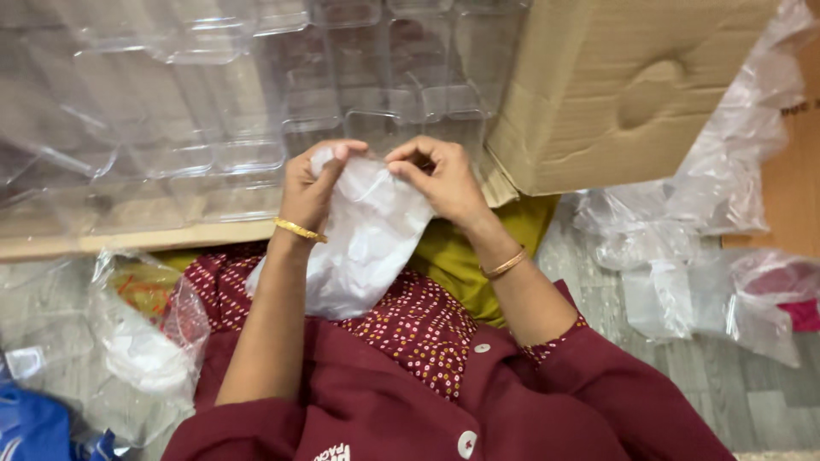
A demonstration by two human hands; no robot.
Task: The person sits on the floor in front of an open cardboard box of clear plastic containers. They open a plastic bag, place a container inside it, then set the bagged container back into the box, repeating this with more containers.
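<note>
While both hands pinch its top edge, left hand [309, 183] and right hand [440, 177] grasp a bag [363, 248]; contents indiscernible, trays [213, 111] beyond blurred.

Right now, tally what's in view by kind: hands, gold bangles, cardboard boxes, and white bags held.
Hands: 2 (left hand, right hand)
Gold bangles: 2 (left bangle, right bangle)
Cardboard boxes: 1 (cardboard box)
White bags held: 1 (white bag)
Total: 6
</note>
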